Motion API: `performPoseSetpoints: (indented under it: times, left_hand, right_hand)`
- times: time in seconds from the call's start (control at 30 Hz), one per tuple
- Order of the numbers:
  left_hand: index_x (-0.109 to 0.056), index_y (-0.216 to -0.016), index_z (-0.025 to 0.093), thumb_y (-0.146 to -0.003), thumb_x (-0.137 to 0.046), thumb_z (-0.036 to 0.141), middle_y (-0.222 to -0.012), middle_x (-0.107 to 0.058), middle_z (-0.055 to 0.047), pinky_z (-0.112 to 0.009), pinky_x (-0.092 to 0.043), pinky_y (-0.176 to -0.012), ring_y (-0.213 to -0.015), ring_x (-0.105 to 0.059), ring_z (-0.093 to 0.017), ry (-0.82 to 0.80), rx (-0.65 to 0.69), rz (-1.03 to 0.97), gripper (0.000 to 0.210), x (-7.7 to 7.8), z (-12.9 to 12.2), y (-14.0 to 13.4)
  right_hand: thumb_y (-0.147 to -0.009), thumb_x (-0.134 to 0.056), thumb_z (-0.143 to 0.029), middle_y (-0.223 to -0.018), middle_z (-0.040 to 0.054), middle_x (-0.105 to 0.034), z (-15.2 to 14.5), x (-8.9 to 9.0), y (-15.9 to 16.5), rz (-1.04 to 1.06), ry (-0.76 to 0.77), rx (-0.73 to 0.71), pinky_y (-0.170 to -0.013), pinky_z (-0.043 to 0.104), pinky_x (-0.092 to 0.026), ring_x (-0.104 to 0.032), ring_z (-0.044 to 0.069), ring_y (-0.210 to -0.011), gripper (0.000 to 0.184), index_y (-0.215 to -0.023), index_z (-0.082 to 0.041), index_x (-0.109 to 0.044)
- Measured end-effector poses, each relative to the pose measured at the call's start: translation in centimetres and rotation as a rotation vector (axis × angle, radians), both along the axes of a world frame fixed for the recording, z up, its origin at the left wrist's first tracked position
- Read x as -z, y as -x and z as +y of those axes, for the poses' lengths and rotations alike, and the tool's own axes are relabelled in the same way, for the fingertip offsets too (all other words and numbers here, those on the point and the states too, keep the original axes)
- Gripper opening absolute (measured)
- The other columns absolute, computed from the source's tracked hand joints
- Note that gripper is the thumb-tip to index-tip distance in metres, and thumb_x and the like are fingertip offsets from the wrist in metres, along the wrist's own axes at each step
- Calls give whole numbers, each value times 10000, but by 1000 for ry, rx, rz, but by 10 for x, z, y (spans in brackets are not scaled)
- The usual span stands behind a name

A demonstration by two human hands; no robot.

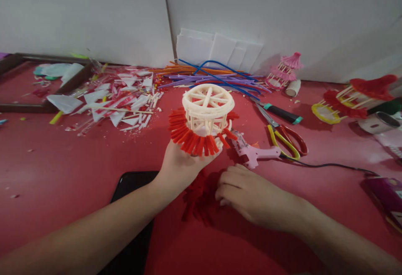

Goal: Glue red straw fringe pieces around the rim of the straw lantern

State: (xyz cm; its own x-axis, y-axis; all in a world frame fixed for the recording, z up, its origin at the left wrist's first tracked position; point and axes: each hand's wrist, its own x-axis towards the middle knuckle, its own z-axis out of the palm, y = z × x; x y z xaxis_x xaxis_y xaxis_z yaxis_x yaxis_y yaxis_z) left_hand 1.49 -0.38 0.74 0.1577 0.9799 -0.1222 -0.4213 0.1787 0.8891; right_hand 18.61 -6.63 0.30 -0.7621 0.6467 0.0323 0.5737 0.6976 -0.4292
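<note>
My left hand [184, 162] holds up a small round craft tower [208, 101] from below. Its top is a cream spoked ring on short posts, and a skirt of red fuzzy strips fans out around the lower level, with a gap at the right side. My right hand [241, 189] is low over the table with its fingers curled, beside a pile of short red pieces [197, 199]. Whether anything is between those fingertips is hidden. Just beyond the right hand lies a pink hot glue gun [260, 153].
Scissors [285, 141] and a black-and-teal cutter [282, 113] lie right of the glue gun. Pipe cleaners [213, 76] and paper scraps [125, 103] line the back. Pink [287, 72] and red-and-yellow towers [354, 99] stand right. A black phone-like slab [135, 224] lies under my left forearm.
</note>
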Motion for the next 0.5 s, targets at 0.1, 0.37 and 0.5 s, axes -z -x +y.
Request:
performPoseSetpoints:
  times: [0.1,0.37,0.5]
  left_hand:
    - [-626,-1032,253,-618,-727,214,-1116,-726,-33,-369,-571,-882,-1124,-645,-250,196,-17,-171,428,-2,2,1]
    - [-507,-1229,284,-708,-597,171,-973,-758,-13,-299,-602,-648,-842,-730,-207,346,-46,-343,541,-7,3,0]
    - [-481,-1283,293,-725,-595,163,-1056,-740,-13,-309,-610,-690,-936,-719,-220,323,-63,-277,584,-4,1,2]
  right_hand:
    - [-926,-427,-107,-945,35,-623,2,-4,-4,78,45,23,-767,255,-435,-529,125,-849,236,-986,-193,-638]
    - [-905,-482,-133,-982,50,-632,1,-11,-8,121,77,-8,-787,250,-487,-571,125,-882,220,-1046,-180,-644]
    - [-924,-458,-132,-984,52,-645,3,-12,-8,205,62,9,-776,226,-500,-591,108,-887,235,-1039,-179,-657]
